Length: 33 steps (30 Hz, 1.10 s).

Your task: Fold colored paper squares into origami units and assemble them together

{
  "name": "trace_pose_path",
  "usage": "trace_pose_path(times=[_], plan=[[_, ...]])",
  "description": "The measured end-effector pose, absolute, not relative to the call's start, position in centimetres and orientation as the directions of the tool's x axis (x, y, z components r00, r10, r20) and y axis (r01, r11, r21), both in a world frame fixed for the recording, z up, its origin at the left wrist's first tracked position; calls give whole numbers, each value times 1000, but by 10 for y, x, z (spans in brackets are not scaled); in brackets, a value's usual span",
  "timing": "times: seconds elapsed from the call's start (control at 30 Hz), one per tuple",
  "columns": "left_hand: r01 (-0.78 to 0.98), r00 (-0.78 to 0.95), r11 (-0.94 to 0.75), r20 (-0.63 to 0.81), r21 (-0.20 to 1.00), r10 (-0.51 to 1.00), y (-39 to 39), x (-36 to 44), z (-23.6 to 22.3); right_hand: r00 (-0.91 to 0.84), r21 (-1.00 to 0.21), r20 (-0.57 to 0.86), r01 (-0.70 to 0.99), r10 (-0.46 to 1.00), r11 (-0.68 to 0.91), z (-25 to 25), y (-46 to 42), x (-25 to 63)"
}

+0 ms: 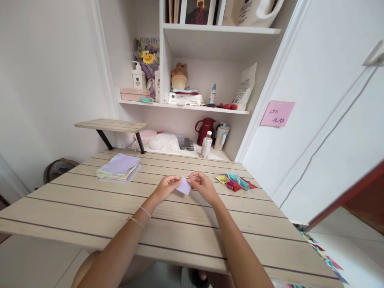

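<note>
Both my hands meet over the middle of the wooden table [90,208]. Between them is a small lilac folded paper [184,186]. My left hand [167,187] pinches its left side with closed fingers. My right hand [203,185] pinches its right side, fingers curled over the top edge. A stack of coloured paper sheets [119,167] with a lilac sheet on top lies to the left of my hands. Several folded paper pieces [236,182] in yellow, teal and red lie to the right.
Behind the table, white shelves [192,107] hold bottles, a red jug [205,131], a plush toy and boxes. A small wooden riser [111,125] stands at the back left. A pink note [277,113] sticks to the right wall. More coloured paper pieces [322,252] lie at the lower right.
</note>
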State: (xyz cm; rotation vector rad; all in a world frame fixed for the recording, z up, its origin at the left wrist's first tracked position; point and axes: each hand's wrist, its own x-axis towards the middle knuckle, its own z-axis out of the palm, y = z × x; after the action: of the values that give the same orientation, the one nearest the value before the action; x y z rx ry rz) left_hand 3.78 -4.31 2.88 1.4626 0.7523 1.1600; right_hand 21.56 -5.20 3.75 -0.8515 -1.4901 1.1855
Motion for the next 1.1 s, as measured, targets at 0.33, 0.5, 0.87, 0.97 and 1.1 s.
trace_pose_path(times=[0.33,0.5,0.87,0.97,1.1], plan=[[-148,202,-234,261,961,944,-40,36,27,-299,-961,256,27,919,276,33,-54,213],[-173,295,-241,284,955,912,-41,40,24,-214,-901,377,142,901,410,36,-53,215],[-42,277,-351,348,935,896,-35,35,19,-249,-908,356,136,901,396,37,-57,213],[-106,280,-323,340,941,898,-38,38,19,-218,-916,348,129,912,380,35,-55,214],[-66,269,-337,342,939,900,-41,41,18,-194,-904,360,168,913,392,34,-54,213]])
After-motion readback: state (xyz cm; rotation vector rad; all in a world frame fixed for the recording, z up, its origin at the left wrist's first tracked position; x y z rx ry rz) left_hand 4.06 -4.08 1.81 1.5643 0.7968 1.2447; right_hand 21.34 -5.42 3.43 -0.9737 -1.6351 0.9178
